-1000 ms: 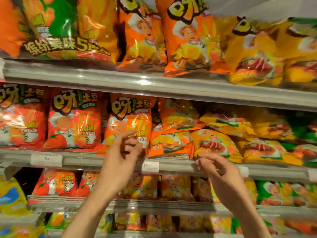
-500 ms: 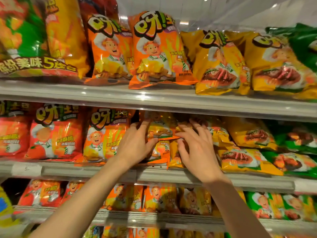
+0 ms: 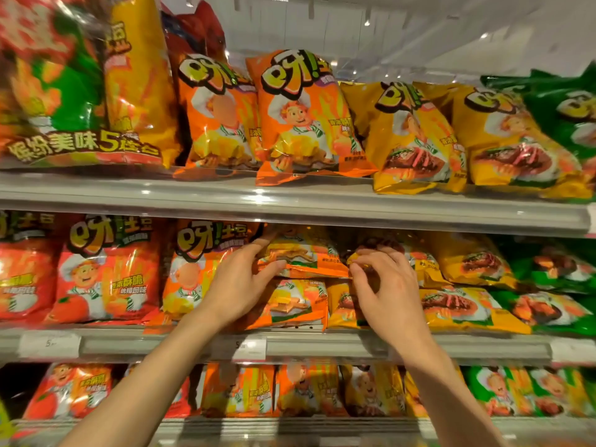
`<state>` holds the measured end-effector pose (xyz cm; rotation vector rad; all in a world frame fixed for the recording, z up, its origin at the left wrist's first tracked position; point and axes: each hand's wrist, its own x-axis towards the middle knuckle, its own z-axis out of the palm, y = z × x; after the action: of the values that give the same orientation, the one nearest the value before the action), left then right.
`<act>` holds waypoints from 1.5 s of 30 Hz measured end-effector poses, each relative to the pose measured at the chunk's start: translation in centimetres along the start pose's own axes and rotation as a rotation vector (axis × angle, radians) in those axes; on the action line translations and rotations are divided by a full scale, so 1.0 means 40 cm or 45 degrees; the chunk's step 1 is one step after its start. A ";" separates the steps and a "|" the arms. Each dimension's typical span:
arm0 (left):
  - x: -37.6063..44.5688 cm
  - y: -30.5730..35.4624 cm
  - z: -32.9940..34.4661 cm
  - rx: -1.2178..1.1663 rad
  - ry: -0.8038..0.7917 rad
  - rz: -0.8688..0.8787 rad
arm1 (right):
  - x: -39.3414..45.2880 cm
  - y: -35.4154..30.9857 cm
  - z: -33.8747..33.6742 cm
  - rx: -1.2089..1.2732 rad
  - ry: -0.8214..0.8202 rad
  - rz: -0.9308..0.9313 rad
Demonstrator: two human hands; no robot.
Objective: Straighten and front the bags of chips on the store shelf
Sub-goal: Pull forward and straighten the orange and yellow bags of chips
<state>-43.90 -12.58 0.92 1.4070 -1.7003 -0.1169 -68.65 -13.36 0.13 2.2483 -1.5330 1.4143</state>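
While lying flat, long axis sideways: orange bag (image 3: 303, 256) pinched by left hand (image 3: 238, 285) and right hand (image 3: 387, 291) on middle shelf (image 3: 322, 345).

We see glossy orange chip bags (image 3: 300, 114) printed with a cartoon chef in white, yellow-lettered logos outlined black. At three o'clock, golden-yellow foil bags (image 3: 416, 137) show red-brown grilled meat; farther on, shiny green bags (image 3: 564, 124). At nine o'clock, red-orange bags (image 3: 106, 269) carry tomatoes. The metal shelf rails (image 3: 290, 208) are pale grey.
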 end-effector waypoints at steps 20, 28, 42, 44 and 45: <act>-0.105 -0.008 -0.054 -0.405 -0.060 0.069 | 0.067 -0.133 -0.018 0.806 -0.525 0.731; -0.124 0.003 -0.083 -0.570 -0.210 -0.095 | 0.018 -0.139 0.000 0.955 -0.415 0.855; -0.087 0.027 -0.122 -0.691 -0.254 -0.556 | -0.077 -0.217 0.033 1.115 -0.475 0.691; -0.097 0.011 -0.145 -0.688 -0.149 -0.557 | -0.077 -0.236 0.046 1.129 -0.568 0.652; -0.103 -0.004 -0.159 -0.679 -0.093 -0.554 | -0.074 -0.242 0.050 1.135 -0.614 0.637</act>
<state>-39.74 -6.42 2.28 1.3396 -1.2592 -0.8100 -60.17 -7.49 0.81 3.0098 -1.9833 2.1393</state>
